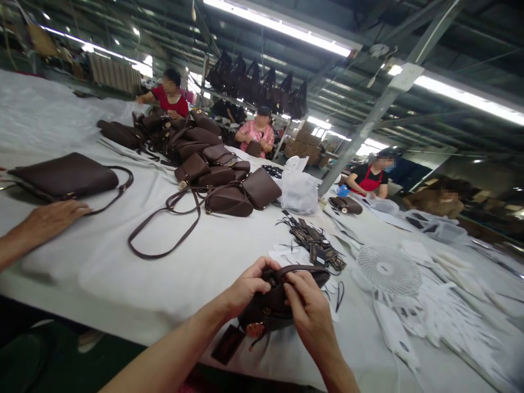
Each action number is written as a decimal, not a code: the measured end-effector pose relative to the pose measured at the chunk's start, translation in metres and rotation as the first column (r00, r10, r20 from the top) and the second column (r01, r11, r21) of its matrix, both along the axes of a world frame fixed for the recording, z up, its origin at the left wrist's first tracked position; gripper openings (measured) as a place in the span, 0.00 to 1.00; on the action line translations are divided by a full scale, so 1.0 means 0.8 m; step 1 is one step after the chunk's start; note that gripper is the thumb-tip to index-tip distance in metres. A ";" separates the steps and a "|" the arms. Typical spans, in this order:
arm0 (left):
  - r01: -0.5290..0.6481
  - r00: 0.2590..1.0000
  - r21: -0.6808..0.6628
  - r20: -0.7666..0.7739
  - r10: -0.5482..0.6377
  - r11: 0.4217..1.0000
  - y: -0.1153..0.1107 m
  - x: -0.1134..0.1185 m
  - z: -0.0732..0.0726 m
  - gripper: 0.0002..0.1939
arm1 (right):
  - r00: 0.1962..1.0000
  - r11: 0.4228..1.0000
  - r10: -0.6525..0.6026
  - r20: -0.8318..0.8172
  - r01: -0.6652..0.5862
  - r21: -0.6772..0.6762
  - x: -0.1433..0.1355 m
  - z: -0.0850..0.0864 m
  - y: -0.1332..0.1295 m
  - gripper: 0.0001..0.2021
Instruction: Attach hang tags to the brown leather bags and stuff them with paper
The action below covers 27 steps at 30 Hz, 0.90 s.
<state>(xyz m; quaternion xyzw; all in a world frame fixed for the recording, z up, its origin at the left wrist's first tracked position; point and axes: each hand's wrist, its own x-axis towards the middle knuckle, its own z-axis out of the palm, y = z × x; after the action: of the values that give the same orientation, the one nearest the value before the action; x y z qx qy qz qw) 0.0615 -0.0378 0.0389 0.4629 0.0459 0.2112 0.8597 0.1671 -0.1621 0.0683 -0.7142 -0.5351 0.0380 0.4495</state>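
Observation:
A dark brown handbag (268,305) rests at the table's near edge between my two hands. My left hand (251,284) is closed on its upper left part, near the base of the strap. On the right, my right hand (307,300) pinches the bag's top edge beside the strap; what lies under the fingertips is hidden. A gold-coloured charm (254,329) hangs on the bag's front. Below it, a dark hang tag (228,344) dangles past the table edge. Just beyond the bag lies a pile of black tags (313,240) with cords.
Brown handbags (196,147) are heaped at the table's middle, with a loose strap (164,254). A co-worker's hand (49,224) lies by another brown bag (69,174) at left. A white plastic bag (301,188) and a white fan (387,270) stand right. Several people work beyond.

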 end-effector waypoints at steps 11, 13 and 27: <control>-0.002 0.998 0.040 -0.062 0.004 0.999 -0.011 -0.005 0.003 0.20 | 0.842 0.982 -0.172 -0.512 0.104 -0.159 -0.009 0.038 0.020 0.18; -0.071 0.991 0.135 -0.102 0.085 0.988 -0.015 -0.001 0.005 0.18 | 0.899 0.971 -0.218 -0.380 0.162 -0.173 -0.013 0.042 0.019 0.16; -0.400 0.890 0.498 0.011 0.456 0.770 -0.059 0.032 -0.007 0.25 | 0.562 0.985 -0.075 -0.824 0.170 0.026 -0.037 0.039 0.004 0.17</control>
<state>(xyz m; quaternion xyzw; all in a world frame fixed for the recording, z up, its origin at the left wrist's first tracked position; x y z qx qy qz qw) 0.0868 -0.0848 0.0335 0.6521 0.1431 0.3801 0.6401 0.1374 -0.1587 0.0998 -0.6268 -0.2166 0.3056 0.6833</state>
